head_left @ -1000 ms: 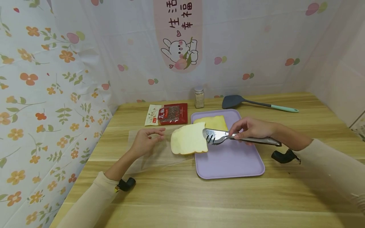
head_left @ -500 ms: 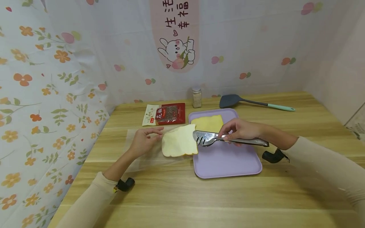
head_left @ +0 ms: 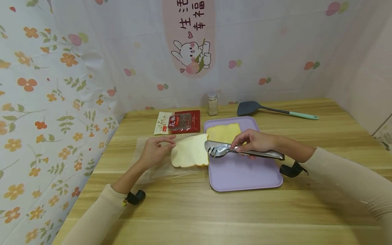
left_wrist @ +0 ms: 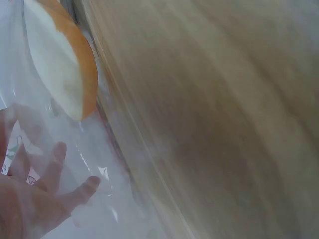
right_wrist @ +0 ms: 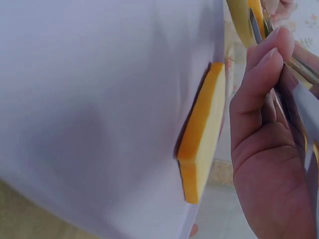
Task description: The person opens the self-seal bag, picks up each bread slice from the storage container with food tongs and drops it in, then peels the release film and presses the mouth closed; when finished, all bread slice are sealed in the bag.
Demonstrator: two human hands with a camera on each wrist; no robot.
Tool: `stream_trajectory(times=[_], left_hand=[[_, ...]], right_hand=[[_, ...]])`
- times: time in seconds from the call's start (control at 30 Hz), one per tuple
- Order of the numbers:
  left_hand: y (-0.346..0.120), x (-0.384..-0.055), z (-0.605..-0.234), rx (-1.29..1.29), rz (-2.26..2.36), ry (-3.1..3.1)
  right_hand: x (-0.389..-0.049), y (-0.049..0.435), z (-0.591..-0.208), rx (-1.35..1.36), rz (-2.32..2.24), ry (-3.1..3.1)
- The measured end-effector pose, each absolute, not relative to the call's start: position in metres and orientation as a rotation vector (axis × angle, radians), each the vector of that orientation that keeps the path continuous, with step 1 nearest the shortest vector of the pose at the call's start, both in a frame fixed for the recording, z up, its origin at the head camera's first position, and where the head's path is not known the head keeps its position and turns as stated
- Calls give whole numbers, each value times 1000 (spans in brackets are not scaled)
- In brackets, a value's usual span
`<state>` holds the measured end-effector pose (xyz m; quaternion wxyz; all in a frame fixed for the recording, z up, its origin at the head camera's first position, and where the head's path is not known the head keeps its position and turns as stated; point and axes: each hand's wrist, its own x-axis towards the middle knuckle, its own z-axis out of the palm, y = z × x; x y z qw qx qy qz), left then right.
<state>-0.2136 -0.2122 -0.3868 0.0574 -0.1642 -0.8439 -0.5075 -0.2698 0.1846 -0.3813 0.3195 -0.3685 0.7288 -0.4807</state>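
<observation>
My right hand (head_left: 255, 141) grips metal tongs (head_left: 245, 150), whose slotted tips hold the right edge of a white bread slice (head_left: 190, 150). The slice extends left off the tray, inside or over a clear plastic bag (head_left: 153, 173). My left hand (head_left: 154, 151) holds the bag near the slice's left end, thumb and index finger close together, other fingers spread. The left wrist view shows the film around the slice's brown crust (left_wrist: 82, 59). A second bread slice (head_left: 225, 132) lies on the purple tray (head_left: 245, 177), its crust side showing in the right wrist view.
Behind the bag lies a red spice packet (head_left: 185, 122) with a pale end. A small glass spice jar (head_left: 212, 104) stands at the back, and a dark spatula (head_left: 249, 108) with a mint handle lies right of it. A patterned cloth (head_left: 137, 51) hangs behind the wooden table.
My right hand has moved left with the tongs, carrying the bread slice from over the tray's left edge toward my left hand and further over the bag. My left hand stays about where it was.
</observation>
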Motion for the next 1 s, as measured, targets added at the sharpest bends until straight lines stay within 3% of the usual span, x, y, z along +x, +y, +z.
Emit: stream_trajectory(times=[1.0], left_hand=[[-210, -212, -386, -481, -1545, -2536]], right_hand=[[-270, 147, -387, -979, -1300, 1901]])
